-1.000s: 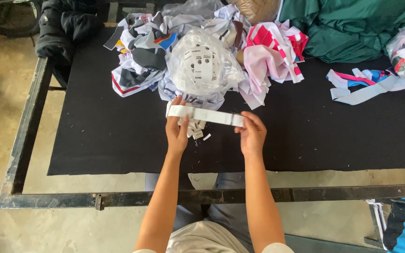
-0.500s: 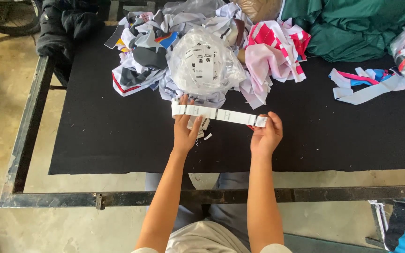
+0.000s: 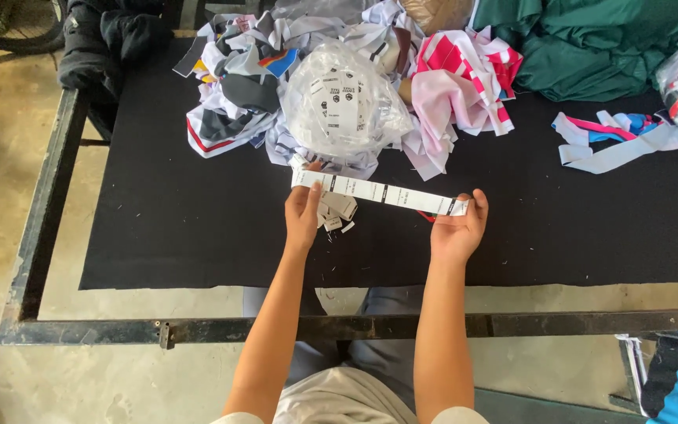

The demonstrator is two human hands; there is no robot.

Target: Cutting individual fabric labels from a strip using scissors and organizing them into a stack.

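We stretch a white label strip (image 3: 382, 193) over the black counter (image 3: 198, 235): left hand (image 3: 303, 213) pinches its nine-o'clock end, right hand (image 3: 458, 229) grips the three-o'clock end; clear label bag (image 3: 343, 106) at twelve.

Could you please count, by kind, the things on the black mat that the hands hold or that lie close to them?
White label strip, stretched between left hand and right hand: 1
Clear plastic bag of labels: 1
Pile of small cut labels: 1
Heap of fabric scraps: 1
Total: 4
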